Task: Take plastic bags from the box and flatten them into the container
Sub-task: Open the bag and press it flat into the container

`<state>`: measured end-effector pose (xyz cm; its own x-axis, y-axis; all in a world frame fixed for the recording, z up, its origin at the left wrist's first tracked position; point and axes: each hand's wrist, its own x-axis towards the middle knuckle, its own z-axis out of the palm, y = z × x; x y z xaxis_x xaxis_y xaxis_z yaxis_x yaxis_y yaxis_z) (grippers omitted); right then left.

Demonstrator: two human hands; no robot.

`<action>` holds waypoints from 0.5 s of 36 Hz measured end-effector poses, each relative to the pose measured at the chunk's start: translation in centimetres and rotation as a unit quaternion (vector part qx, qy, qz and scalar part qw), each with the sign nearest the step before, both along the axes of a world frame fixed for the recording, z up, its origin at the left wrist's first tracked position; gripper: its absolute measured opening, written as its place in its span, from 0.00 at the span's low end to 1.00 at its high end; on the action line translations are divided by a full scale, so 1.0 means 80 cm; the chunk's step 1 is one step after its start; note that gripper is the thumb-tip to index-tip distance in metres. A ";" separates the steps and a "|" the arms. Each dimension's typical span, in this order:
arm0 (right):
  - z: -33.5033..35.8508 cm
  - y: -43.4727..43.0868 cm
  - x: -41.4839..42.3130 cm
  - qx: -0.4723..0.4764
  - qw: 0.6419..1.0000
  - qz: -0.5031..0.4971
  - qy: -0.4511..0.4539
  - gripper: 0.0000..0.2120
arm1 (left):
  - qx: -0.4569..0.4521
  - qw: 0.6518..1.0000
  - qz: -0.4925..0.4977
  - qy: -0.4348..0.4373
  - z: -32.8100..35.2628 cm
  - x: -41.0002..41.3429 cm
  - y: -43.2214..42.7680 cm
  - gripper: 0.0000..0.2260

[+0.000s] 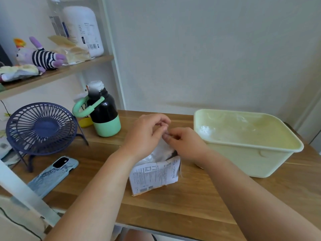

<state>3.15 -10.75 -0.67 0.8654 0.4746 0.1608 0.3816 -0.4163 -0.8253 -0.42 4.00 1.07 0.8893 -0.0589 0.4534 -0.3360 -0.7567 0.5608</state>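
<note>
The table (173,202) is wood, and the pale yellow container (243,160) sits on its far right part with crinkled clear film lying inside it.

Both my forearms reach in from the near edge and converge above the box (154,176), which stands on the table between them, just left of the container and apart from it.

My left hand (144,136) is raised over the box's far left side, wrist bent, fingers curled in toward the thumb. The tips sit right at the top of the bag (161,150), but I cannot tell whether they have any film between them.

My right hand (184,145) comes in from the right with its back up, the fingers (167,136) bunched together and pinching the bag's upper edge. The two sets of fingertips are all but touching.

The bag is a whitish, translucent wad that rises out of the box's torn-open top to my fingers, its lower part still inside.

Off to the left stand a fan (41,129) and a bottle (104,115); a phone (53,173) lies flat, nearer me.
</note>
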 end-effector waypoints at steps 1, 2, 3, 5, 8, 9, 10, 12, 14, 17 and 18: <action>0.000 -0.001 0.000 0.022 1.000 -0.005 0.021 0.17 | -0.031 0.999 0.005 0.009 -0.001 0.000 0.001 0.09; -0.001 -0.001 0.001 0.048 0.998 -0.010 0.050 0.18 | -0.064 0.998 0.014 0.025 -0.003 -0.001 0.002 0.10; -0.001 -0.002 0.002 0.077 0.993 -0.013 0.083 0.17 | -0.095 0.994 0.026 0.046 -0.004 -0.003 0.003 0.12; -0.001 -0.002 0.005 0.140 0.978 -0.019 0.155 0.15 | -0.133 0.985 0.046 0.098 -0.008 -0.006 0.004 0.14; 0.006 -0.002 0.004 0.235 0.939 -0.012 0.250 0.11 | -0.142 0.978 0.054 0.140 -0.010 -0.013 0.000 0.21; 0.009 -0.002 0.003 0.256 0.929 -0.006 0.266 0.11 | -0.137 0.978 0.054 0.145 -0.010 -0.015 -0.001 0.26; 0.012 -0.003 0.003 0.274 0.922 -0.005 0.274 0.11 | -0.128 0.979 0.053 0.151 -0.010 -0.015 -0.002 0.30; 0.020 -0.004 0.005 0.318 0.912 -0.038 0.257 0.11 | -0.118 0.977 0.049 0.171 -0.009 -0.016 -0.003 0.35; 0.027 -0.007 0.013 0.370 0.897 -0.126 0.206 0.13 | -0.119 0.973 0.044 0.191 -0.006 -0.016 -0.004 0.36; 0.043 -0.020 0.021 0.384 0.886 -0.243 0.093 0.15 | -0.111 0.979 0.028 0.171 -0.001 -0.016 -0.007 0.32; 0.048 -0.025 0.021 0.367 0.890 -0.263 0.056 0.15 | -0.106 0.983 0.023 0.150 0.002 -0.014 -0.009 0.29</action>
